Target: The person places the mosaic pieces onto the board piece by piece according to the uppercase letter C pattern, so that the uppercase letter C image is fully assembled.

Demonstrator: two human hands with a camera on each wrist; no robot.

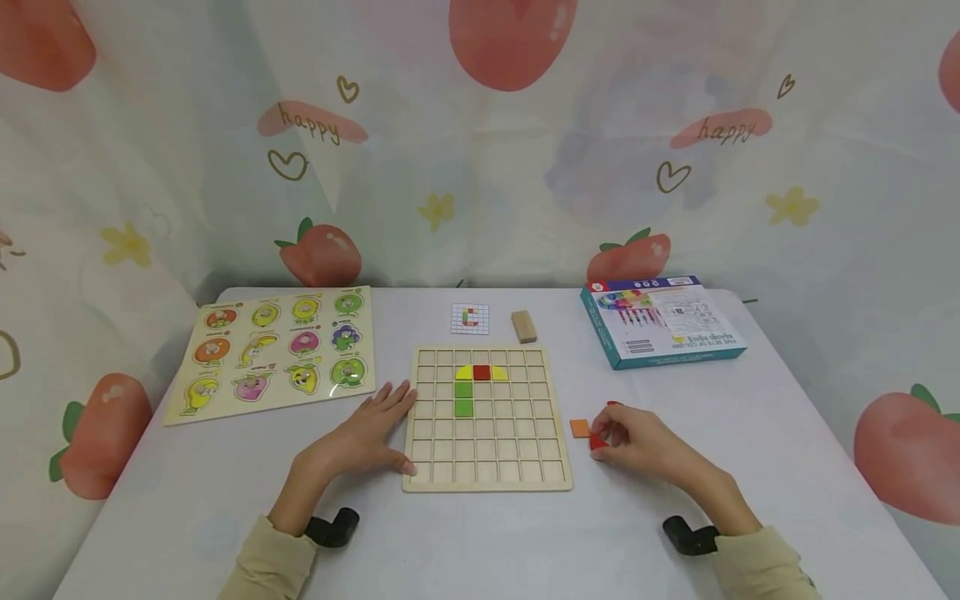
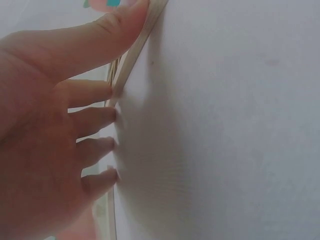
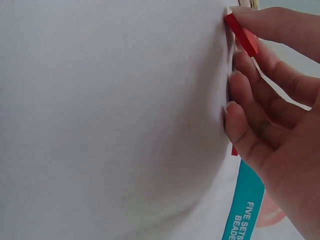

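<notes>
A wooden grid board (image 1: pixel 487 487) lies flat in the middle of the table. In its upper cells sit two yellow curved tiles (image 1: pixel 500 373), a red square tile (image 1: pixel 482 372) between them and two green square tiles (image 1: pixel 464 398) below the left one. My left hand (image 1: pixel 369 433) rests with spread fingers along the board's left edge; its thumb touches the lower left corner. To the right of the board, my right hand (image 1: pixel 637 437) pinches a small red tile (image 3: pixel 241 36), partly covered by the fingers. An orange square tile (image 1: pixel 580 428) lies just left of those fingertips.
Another red piece (image 1: pixel 615 403) shows behind the right hand, mostly hidden. Beyond the board lie a pattern card (image 1: pixel 470 319) and a wooden block (image 1: pixel 524 327). A fruit puzzle board (image 1: pixel 255 400) is at the left, a teal box (image 1: pixel 678 358) at the back right.
</notes>
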